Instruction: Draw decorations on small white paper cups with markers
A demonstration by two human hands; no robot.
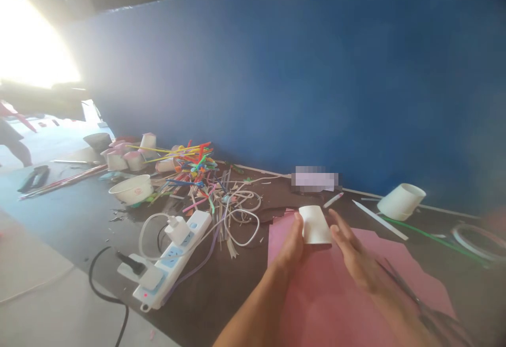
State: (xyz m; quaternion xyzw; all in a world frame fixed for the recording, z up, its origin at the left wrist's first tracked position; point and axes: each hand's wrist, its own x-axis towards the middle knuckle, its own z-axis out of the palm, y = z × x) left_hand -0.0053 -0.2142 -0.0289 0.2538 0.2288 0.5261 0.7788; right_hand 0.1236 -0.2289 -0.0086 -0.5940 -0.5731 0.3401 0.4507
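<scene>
"Blue runs along the far side: a partition (276, 73) behind the table (245, 305). What's at the left?"

"Far left, pink-and-white paper cups (135, 161) in a cluster. Nearer, a white bowl (128, 193) with a red mark."

"Right of those?"

"Tangle of coloured pipe cleaners (200, 160), yellow, orange, green. Near side, a white power strip (192, 239) set at a slant, white charger (176, 231) plugged in, a white cable (253, 231) looping to its right."

"And the hands?"

"Near right. Left hand (291, 244) clamped on the left side of a white paper cup (315, 224), thumb along it. Cup sits between the two hands, above pink paper sheets (316, 299)."

"Right hand?"

"Right hand (358, 260) at the cup's right edge, fingers stretched out; cannot tell whether they grip. The hands are apart, cup between."

"Beyond them?"

"White marker (333, 200) just past the cup, on the far side. Scissors (407, 286), blurred, by the right forearm over the pink sheets."

"Far right?"

"White pointed stick (379, 219), then a second paper cup (399, 202), tilted, near the partition. Green wire (438, 238) on its near side, running towards a pale ring (460, 239), blurred."
</scene>
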